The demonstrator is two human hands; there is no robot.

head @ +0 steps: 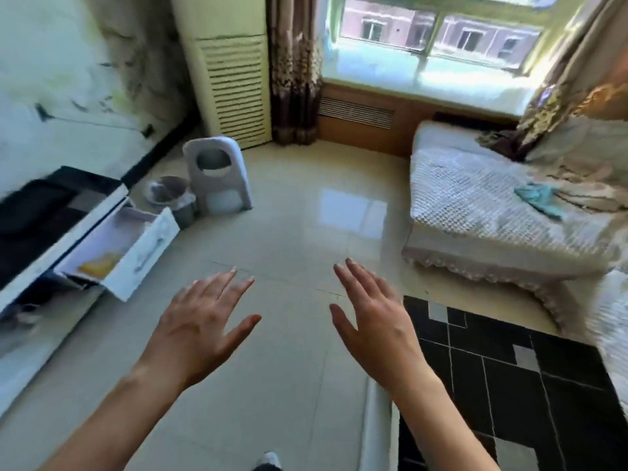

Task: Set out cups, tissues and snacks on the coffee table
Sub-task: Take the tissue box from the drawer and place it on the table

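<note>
White drawer (136,246) open at left; bin (171,198), stool (221,175) beyond; hands (200,321) empty.

The room is bright. Daylight comes in through the window (438,35) at the top, and the sill under it glows almost white. The shiny floor (306,232) throws back a pale patch of glare in the middle. The left side is smeared with blur (the drawer (125,246) and the wall (51,79) look streaky). The right edge is blurry too. Straight lines bend near the edges. The two hands look fairly sharp, with only soft shadows.
</note>
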